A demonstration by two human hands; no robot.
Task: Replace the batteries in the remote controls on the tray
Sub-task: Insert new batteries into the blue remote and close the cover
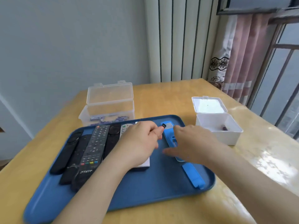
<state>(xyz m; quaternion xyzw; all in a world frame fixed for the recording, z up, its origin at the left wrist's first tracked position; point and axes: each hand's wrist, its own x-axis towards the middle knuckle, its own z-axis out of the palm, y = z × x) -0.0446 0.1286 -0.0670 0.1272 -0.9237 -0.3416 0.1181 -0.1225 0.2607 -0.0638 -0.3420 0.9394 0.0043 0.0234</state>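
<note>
Battery [163, 126] pinched in left hand [140, 139] grip beside blue remote [168, 136]

A pale blue-grey wall [64, 46] backs a yellow wood-grain counter [161, 97] whose glossy top catches daylight along its right side. Behind the counter's far edge stands a white surface with thin dark vertical stripes [178, 38]; whether it is a panel or a hanging cannot be told. To its right hangs a pink curtain [246, 54] with a white edge carrying dark floral lace. Grey metal bars [275, 75] cross the window [289, 88] at far right, and a dark window frame [252, 7] juts in overhead.
</note>
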